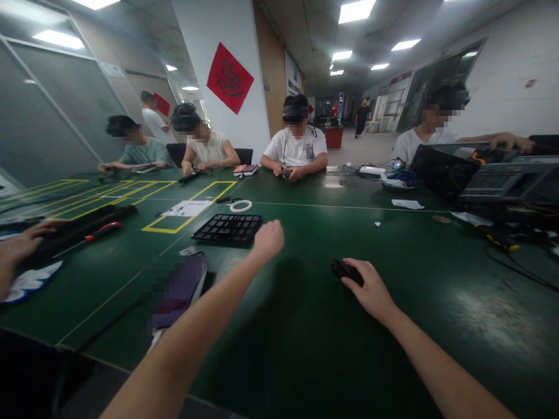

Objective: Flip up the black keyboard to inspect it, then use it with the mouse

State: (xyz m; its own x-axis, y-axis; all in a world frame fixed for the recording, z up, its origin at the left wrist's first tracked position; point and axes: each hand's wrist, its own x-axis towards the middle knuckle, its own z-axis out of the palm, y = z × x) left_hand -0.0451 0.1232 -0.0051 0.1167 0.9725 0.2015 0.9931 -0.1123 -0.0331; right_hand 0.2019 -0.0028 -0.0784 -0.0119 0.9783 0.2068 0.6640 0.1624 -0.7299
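My right hand [369, 285] is wrapped round a small black rounded handheld object [337, 268], low over the green tabletop; its exact kind is unclear. My left hand [269, 238] is closed, reached forward above the table, and whatever is in its fingers is hidden. Just left of that hand lies a black tray divided into small compartments [227, 228]. A purple-screened phone-like device [181, 288], partly blurred, rests beside my left forearm.
A white ring [240, 206] and a paper sheet [187, 208] lie beyond the tray. On the left are a red screwdriver-like tool [103, 231] and a person's hand [26, 244]. An opened computer case [493, 177] stands at the right. Several people sit around the table [305, 361].
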